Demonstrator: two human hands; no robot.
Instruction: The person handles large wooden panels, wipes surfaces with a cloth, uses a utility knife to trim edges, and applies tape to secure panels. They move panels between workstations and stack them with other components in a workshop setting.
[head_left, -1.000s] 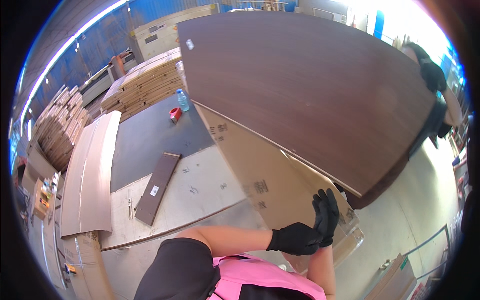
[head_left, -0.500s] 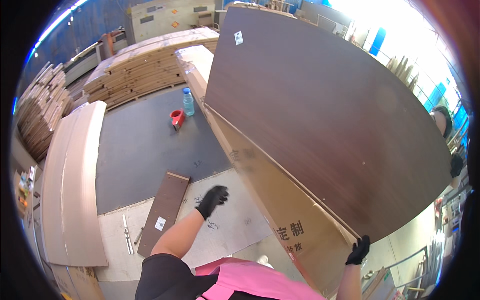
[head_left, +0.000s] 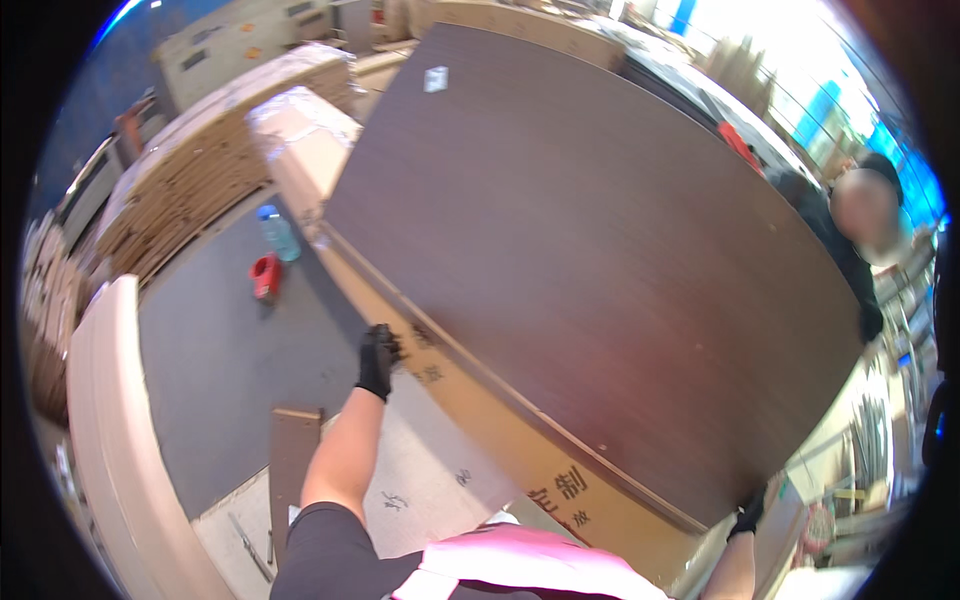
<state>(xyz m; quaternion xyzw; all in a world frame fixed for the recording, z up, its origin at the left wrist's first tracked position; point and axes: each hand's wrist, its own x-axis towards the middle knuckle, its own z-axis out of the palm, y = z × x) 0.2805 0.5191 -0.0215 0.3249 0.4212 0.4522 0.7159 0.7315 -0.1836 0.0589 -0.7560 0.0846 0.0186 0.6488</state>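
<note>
A large dark brown board (head_left: pixel 600 270) with a small white label near its far left corner lies tilted over a long cardboard package (head_left: pixel 450 375). My right hand (head_left: pixel 748 515), in a black glove, grips the board's near right corner, its fingers partly hidden. My left hand (head_left: pixel 378 362), also gloved in black, is at the side of the cardboard, below the board's left edge. Its fingers are smeared by motion, and whether it touches the cardboard is unclear. At the right, another person (head_left: pixel 840 235) in dark clothes stands beyond the board's far edge.
A blue-capped bottle (head_left: pixel 279 235) and a red tape dispenser (head_left: pixel 265 278) stand on a dark grey sheet (head_left: pixel 220 350). A narrow brown board (head_left: pixel 296 450) lies beside my left arm. Long cardboard (head_left: pixel 120 420) lines the left; flat cardboard stacks (head_left: pixel 200 165) stand behind.
The large board has come down flatter over the cardboard package, with my right hand still at its corner. My left hand has moved forward to the package. More of the other person shows.
</note>
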